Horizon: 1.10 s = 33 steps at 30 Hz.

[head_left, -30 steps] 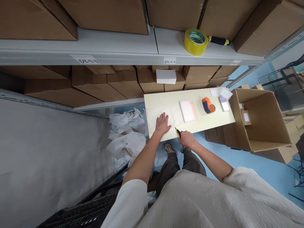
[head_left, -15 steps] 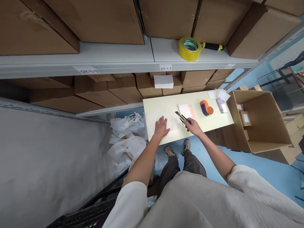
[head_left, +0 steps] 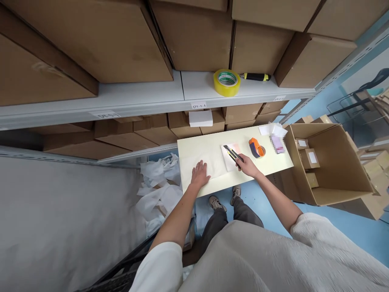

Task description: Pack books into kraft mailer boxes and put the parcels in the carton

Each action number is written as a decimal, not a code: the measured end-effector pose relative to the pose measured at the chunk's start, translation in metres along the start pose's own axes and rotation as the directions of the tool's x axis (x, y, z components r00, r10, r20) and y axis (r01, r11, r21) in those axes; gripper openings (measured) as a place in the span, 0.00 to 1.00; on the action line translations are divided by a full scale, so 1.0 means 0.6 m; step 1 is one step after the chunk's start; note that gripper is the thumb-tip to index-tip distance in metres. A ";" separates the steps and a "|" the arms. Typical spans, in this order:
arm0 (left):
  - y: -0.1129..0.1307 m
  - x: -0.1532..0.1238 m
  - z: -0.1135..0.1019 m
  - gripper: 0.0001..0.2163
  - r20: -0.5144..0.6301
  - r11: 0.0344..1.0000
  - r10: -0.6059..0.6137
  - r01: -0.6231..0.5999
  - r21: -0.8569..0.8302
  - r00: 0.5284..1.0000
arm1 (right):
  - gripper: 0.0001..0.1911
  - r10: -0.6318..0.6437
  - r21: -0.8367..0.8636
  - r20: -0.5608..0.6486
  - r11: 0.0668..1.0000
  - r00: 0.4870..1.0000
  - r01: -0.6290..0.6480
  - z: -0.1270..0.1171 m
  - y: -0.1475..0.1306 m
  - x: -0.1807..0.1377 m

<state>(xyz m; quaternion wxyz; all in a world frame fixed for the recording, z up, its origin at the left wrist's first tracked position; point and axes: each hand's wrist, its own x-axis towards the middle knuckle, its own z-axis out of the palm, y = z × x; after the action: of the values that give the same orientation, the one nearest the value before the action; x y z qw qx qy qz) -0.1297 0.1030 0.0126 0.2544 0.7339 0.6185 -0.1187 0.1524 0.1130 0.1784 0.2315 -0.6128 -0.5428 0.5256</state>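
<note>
My left hand [head_left: 199, 174] lies flat with fingers spread on a thin white sheet [head_left: 212, 164] on the pale yellow tabletop [head_left: 194, 148]. My right hand [head_left: 247, 166] is closed round a black and yellow utility knife [head_left: 232, 154], whose blade end points up-left over a flat white and pink packet [head_left: 228, 158]. An orange and dark blue tape dispenser [head_left: 256, 148] stands just right of the knife. Small white and purple slips [head_left: 275, 138] lie at the table's far right corner.
Shelves of brown cartons stand behind the table; a yellow tape roll [head_left: 226, 82] and a black-handled tool [head_left: 255, 76] rest on the upper shelf. An open carton [head_left: 331, 170] with small boxes sits at right. Crumpled white paper [head_left: 159, 182] is piled on the floor at left.
My right hand has carried the knife from the table's near edge up to the white and pink packet. My left hand stays flat on the sheet. The view has tilted upward.
</note>
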 end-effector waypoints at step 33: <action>0.029 0.020 -0.036 0.38 0.085 0.983 -0.160 0.152 0.100 0.983 | 0.22 -0.565 -0.915 0.032 0.316 0.824 0.252 -0.398 -0.270 0.281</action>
<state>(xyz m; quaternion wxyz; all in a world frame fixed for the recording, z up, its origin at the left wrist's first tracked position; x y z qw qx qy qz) -0.1133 0.1225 0.0289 0.2382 0.6879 0.6555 -0.2010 0.2742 0.3840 0.3319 0.0780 -0.5497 -0.8315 -0.0168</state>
